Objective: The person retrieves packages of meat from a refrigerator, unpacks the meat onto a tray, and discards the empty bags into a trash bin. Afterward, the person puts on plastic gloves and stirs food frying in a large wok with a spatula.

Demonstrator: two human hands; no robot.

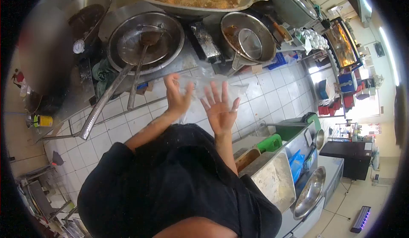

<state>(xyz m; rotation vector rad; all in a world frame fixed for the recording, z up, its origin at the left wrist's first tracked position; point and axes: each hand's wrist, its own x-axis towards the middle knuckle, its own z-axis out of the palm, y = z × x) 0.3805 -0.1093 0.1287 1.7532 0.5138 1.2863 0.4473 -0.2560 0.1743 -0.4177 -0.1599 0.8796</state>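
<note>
Clear plastic bag held up between both hands, above the white tiled floor. Bag is thin, see-through, crumpled, glossy, looks empty. Left hand pinches its left edge, fingers partly curled. Right hand spread wide, palm facing camera, pressed against the bag's right side. Far behind: big steel wok with a ladle, smaller wok with a strainer. Steel counter near right.

Steel counter under wide pans.
</note>
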